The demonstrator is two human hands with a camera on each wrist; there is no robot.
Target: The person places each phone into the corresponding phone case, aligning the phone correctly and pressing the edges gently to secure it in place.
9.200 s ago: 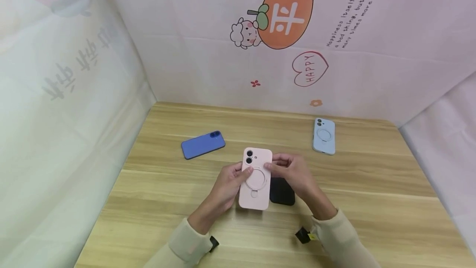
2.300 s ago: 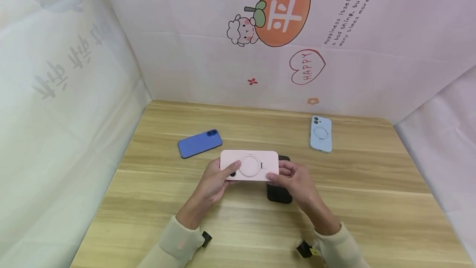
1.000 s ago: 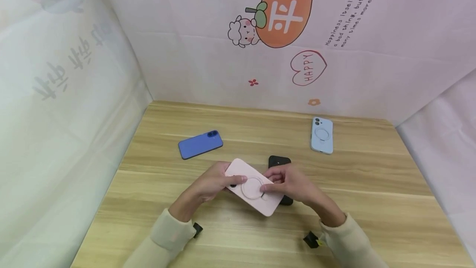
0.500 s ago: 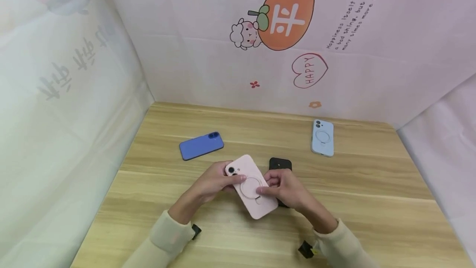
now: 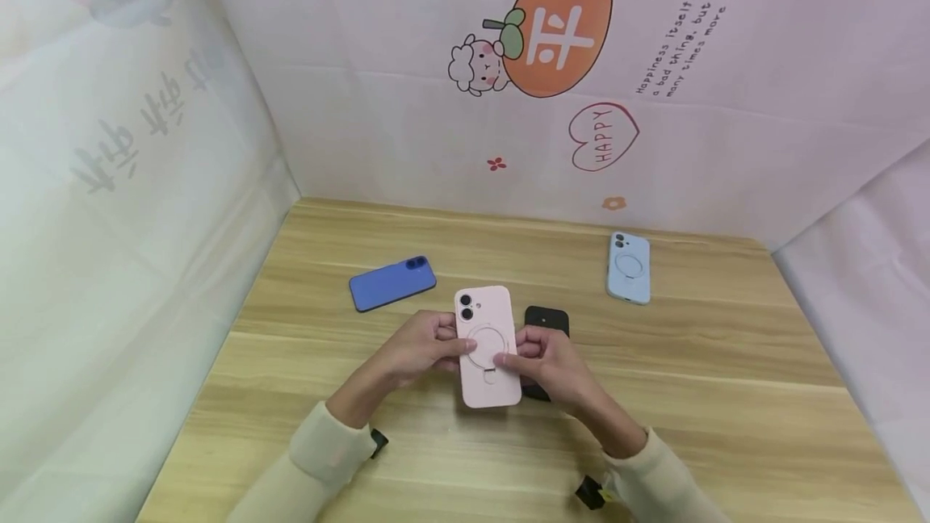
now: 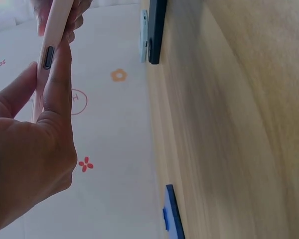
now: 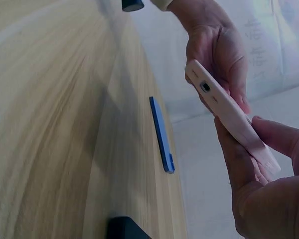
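A pink-cased phone (image 5: pixel 489 334) is held above the table between both hands, its back with two camera lenses and a ring stand facing up. The left hand (image 5: pixel 419 345) grips its left edge, thumb on the back and fingers underneath. On the opposite edge the right hand (image 5: pixel 558 368) pinches it, thumb near the bottom of the ring. An oval opening shows on the end of the pink-cased phone (image 7: pixel 224 104) in the right wrist view. Below the right hand lies a black phone-shaped item (image 5: pixel 546 317), partly hidden.
A blue phone (image 5: pixel 392 284) lies on the wooden table (image 5: pixel 407 474) to the left. Farther back on the right is a light-blue phone (image 5: pixel 629 268) with a ring on its back. A printed cloth (image 5: pixel 378 127) stands behind the table.
Half a second ago the pink-cased phone was slanted; it has turned to nearly upright, camera end away from me. Earlier it lay sideways between the hands. Both hands kept hold of it.
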